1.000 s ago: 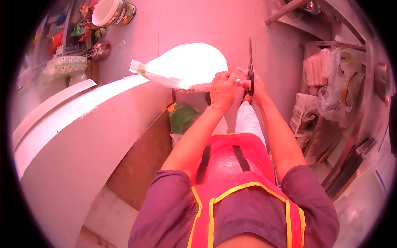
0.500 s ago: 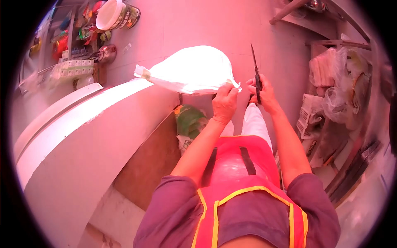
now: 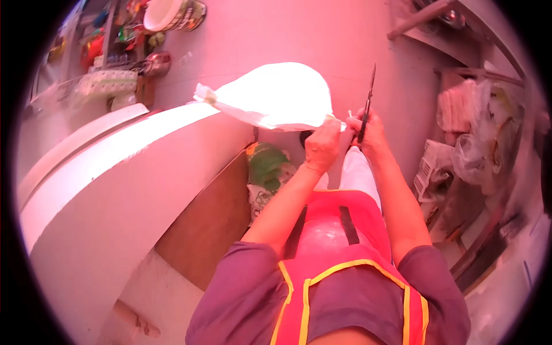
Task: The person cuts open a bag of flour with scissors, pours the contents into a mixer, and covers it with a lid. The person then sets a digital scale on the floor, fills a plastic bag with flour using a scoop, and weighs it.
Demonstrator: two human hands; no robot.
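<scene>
A bulging white bag [image 3: 276, 98], overexposed, lies at the end of the pale curved counter, with a gathered corner at its left. My left hand [image 3: 323, 144] is closed on the bag's right corner. Just to the right, my right hand [image 3: 370, 131] holds a dark, long-bladed tool [image 3: 367, 109], which looks like scissors, with its tip pointing up and away from me. A small white bit shows near my right fingertips. The two hands are close together but apart.
The pale counter [image 3: 115, 190] curves along the left. A green bag [image 3: 267, 167] sits below the white bag. At the right are a shelf with plastic bags [image 3: 474, 155] and a white basket [image 3: 432, 167]. A tub [image 3: 164, 14] and a metal kettle [image 3: 156, 63] stand upper left.
One second ago my hands were together at the bag's corner; they have since parted slightly. The blade now leans to the right. The whole view has shifted a little.
</scene>
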